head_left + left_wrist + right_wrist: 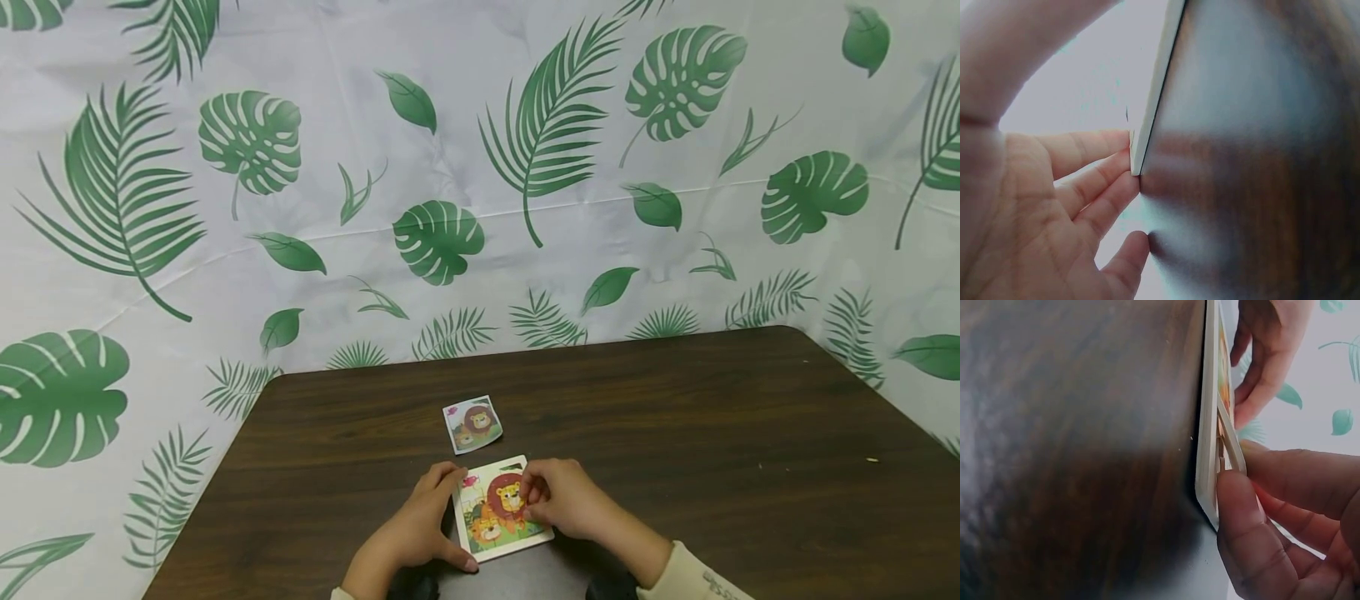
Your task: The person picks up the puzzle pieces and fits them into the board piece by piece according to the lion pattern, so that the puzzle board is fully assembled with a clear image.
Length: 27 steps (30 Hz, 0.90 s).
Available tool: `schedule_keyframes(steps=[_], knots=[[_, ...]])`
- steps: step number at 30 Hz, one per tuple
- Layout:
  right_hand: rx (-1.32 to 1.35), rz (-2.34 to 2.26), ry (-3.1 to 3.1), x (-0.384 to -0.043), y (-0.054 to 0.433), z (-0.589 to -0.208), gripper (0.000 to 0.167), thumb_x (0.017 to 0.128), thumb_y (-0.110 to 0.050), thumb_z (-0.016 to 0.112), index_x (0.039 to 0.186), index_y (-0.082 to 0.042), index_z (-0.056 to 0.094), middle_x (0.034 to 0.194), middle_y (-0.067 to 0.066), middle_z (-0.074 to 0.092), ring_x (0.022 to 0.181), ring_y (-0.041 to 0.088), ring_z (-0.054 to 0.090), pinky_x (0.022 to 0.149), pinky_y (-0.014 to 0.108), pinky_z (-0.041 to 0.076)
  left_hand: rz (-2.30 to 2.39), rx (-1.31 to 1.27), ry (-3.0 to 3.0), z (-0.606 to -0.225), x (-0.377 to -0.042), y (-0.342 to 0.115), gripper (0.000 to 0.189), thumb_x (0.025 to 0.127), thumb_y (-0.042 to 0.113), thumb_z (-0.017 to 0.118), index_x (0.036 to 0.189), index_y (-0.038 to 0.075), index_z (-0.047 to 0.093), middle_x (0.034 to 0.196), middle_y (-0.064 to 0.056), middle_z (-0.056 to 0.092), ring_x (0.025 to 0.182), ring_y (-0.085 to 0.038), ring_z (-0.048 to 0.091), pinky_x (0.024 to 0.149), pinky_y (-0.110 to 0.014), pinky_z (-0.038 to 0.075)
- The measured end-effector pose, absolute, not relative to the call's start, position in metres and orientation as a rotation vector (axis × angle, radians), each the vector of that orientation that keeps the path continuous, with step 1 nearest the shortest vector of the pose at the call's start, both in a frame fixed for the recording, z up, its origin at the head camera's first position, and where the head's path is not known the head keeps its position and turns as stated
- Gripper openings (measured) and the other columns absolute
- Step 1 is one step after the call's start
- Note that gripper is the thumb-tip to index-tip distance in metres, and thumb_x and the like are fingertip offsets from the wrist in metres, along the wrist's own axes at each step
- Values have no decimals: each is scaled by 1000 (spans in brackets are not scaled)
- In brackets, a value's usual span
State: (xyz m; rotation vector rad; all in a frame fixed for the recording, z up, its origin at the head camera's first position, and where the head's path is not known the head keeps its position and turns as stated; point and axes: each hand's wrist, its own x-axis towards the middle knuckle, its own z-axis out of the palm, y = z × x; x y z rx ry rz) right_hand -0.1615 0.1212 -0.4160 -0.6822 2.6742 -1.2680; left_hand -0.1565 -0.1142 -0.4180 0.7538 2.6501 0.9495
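A square jigsaw puzzle board [517, 547] with a pale rim and a lion picture lies at the near side of the table. My left hand [423, 521] holds its left side, fingertips at the far corner and thumb at the near one. In the left wrist view, fingertips [1132, 147] meet the board's edge. Over the right side of the board, my right hand [566, 500] pinches a thin puzzle piece [1232, 444] between thumb and forefinger. That piece tilts up from the board's surface in the right wrist view; its printed face is mostly hidden.
Just beyond the board lies a small picture card [474, 423] with the same lion scene. A tiny yellow bit [872, 459] sits far to the right on the dark wooden table [675, 408]. Behind the table hangs a leaf-patterned cloth [517, 283].
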Motion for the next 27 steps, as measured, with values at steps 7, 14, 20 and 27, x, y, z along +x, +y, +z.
schedule_keyframes(steps=[7,14,20,27], knots=[[-706,-1233,2720,-159,119,-415,22,69,5,73,73,-10,58,65,-6,52,59,6,48,52,23,42,947,766,2655,-417,-157,-115,105,57,40,86,139,-1,34,133,-12,31,122,-32,29,94,-53,33],[-726,-1204,2746,-159,118,-415,23,68,5,74,72,-10,57,64,-7,51,59,5,47,52,23,42,954,745,2643,-417,-157,-114,106,58,39,86,140,0,33,135,-12,30,123,-33,28,95,-53,32],[-743,-1187,2767,-160,117,-417,24,66,6,74,70,-11,57,63,-7,51,58,5,46,51,23,41,955,745,2644,-418,-156,-114,105,58,39,86,139,0,33,134,-12,30,122,-33,28,95,-53,32],[-795,-1177,2799,-160,116,-418,25,66,2,78,68,-9,57,61,-5,51,56,4,45,50,22,40,965,740,2648,-418,-156,-114,105,56,39,87,138,0,35,132,-11,31,121,-32,30,94,-53,33]])
